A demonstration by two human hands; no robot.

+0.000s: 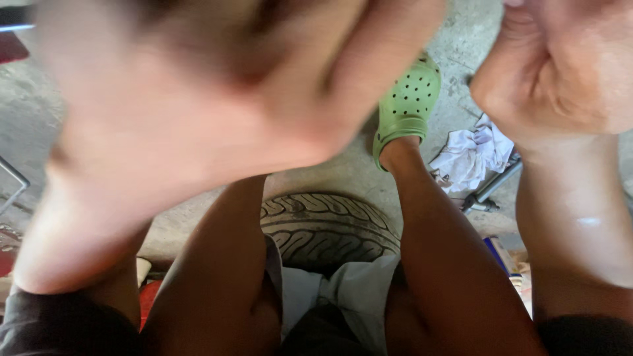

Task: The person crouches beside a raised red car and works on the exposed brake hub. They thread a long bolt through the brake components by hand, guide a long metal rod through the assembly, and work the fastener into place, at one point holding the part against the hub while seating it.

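Left hand: raised close to the camera, heavily blurred, filling the upper left of the view; fingers spread loosely, palm facing down; nothing is seen held, though blur prevents a firm reading of the grip. Right hand: raised at upper right, fingers curled inward toward the palm in a loose fist; whether anything lies inside cannot be told. Both hands are well apart from everything below them. Tyre: lies far beneath the gap between the two hands, tread up, between the person's bare legs, partly covered by pale shorts. Green perforated clog: on the foot beyond the tyre, under the space between the hands. White crumpled rag: on the concrete floor below the right hand's wrist. Metal tool: grey bar touching the rag's lower edge.
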